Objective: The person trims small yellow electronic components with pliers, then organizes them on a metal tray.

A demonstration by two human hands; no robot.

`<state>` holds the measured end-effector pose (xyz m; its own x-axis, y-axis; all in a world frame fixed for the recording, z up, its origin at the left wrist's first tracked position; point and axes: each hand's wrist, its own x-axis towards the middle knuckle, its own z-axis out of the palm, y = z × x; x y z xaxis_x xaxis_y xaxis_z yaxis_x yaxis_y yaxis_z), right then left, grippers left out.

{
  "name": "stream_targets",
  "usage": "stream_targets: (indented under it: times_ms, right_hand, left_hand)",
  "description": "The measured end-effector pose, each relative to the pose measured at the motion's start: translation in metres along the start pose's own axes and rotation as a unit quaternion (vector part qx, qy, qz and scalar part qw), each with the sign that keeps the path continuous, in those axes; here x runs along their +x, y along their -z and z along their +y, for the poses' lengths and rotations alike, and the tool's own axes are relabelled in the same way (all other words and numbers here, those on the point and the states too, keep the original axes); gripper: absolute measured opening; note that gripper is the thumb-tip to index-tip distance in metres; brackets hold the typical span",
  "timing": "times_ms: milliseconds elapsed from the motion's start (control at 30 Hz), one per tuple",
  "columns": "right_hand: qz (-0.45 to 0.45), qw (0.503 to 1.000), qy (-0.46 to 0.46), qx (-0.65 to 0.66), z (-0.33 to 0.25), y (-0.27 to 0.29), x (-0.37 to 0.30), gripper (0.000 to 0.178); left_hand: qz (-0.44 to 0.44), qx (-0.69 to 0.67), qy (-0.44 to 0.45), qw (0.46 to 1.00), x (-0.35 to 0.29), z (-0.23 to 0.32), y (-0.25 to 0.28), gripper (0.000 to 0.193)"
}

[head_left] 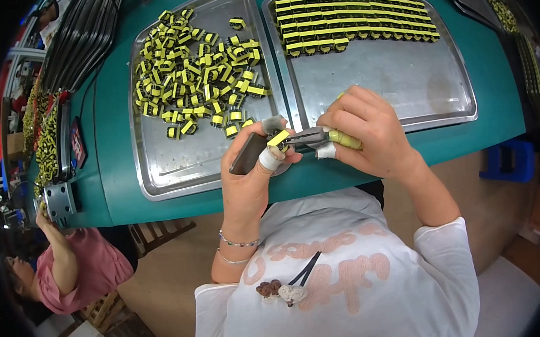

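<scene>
My left hand [240, 186] is closed, pinching a small yellow-and-black transformer [278, 138] between wrapped fingertips. A dark flat slab [249, 155] also rests in that hand, against the palm; its kind is not clear. My right hand [373, 127] grips a pair of pliers [306, 137] with yellow-wrapped handles. The plier jaws point left and meet the transformer's right side; whether they clamp a pin is too small to tell. White wraps cover my left thumb and a right fingertip. Both hands are over the table's near edge, by the gap between two metal trays.
The left metal tray [182, 165] holds a loose heap of similar transformers [195, 80]. In the right tray [395, 75], transformers [353, 22] stand in neat rows at the far side. Stacked dark trays [82, 41] lean far left. A co-worker in pink [89, 265] works at lower left.
</scene>
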<state>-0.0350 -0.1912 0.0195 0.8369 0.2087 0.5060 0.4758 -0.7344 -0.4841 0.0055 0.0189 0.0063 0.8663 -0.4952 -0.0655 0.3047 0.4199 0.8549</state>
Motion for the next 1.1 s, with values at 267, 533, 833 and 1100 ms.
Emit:
stream_targets:
  times_ms: [267,533,833,1100]
  right_hand:
    - [0.003,1.000,-0.015,-0.026,-0.006,-0.002,-0.003,0.030]
    - [0.030,0.999,-0.018,-0.041,-0.007,-0.012,-0.010,0.029]
    - [0.038,0.998,-0.053,0.002,-0.010,-0.009,-0.008,0.025]
    - [0.045,0.998,-0.032,0.013,-0.009,-0.016,-0.008,0.027]
  left_hand:
    - [0.038,0.081,-0.046,0.995,-0.004,0.001,-0.006,0.035]
    - [0.062,0.166,-0.109,0.978,-0.004,-0.004,-0.008,0.034]
    - [0.097,0.163,-0.118,0.975,0.000,-0.006,-0.009,0.033]
    - [0.074,0.222,-0.148,0.961,-0.001,-0.011,0.000,0.035]
